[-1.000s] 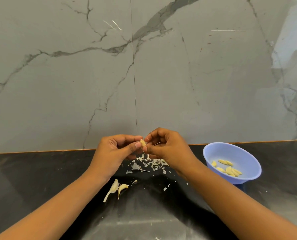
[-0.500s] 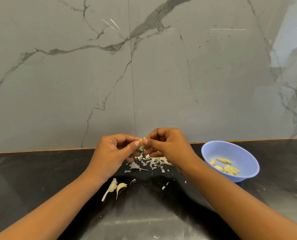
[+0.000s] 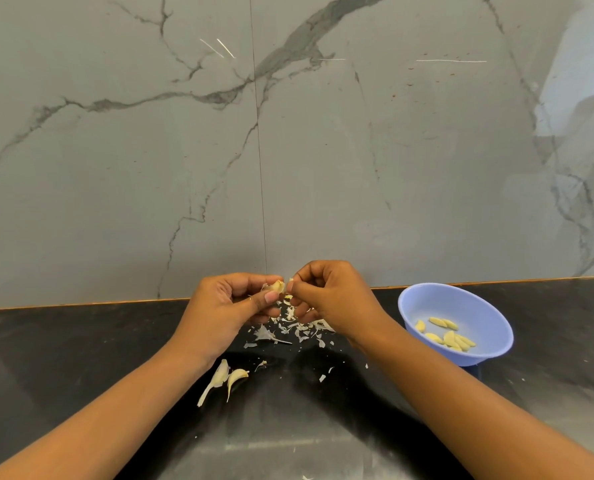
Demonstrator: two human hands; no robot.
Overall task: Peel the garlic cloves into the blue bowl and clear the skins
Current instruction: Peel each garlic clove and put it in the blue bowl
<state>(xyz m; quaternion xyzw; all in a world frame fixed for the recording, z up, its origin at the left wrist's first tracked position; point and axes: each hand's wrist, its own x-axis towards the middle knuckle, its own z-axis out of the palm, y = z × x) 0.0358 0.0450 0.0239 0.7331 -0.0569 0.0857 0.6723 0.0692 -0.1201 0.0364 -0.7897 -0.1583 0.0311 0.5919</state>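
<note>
My left hand (image 3: 224, 306) pinches a pale garlic clove (image 3: 276, 286) between thumb and fingers, above the black counter. My right hand (image 3: 330, 296) meets it from the right, its fingertips pinching a flake of skin (image 3: 290, 280) at the clove's tip. A heap of white skins (image 3: 290, 329) lies on the counter just below both hands. Two unpeeled cloves (image 3: 226, 375) lie beside my left wrist. The blue bowl (image 3: 485, 306) stands to the right with several peeled cloves (image 3: 446, 334) inside.
The black counter (image 3: 81, 358) runs to a grey marble wall (image 3: 288, 150) close behind the hands. Small skin flecks (image 3: 323, 377) are scattered on the counter between my forearms.
My hands stayed together above the skins. The right fingertips have drawn slightly away from the clove, and a flake of skin now shows between them.
</note>
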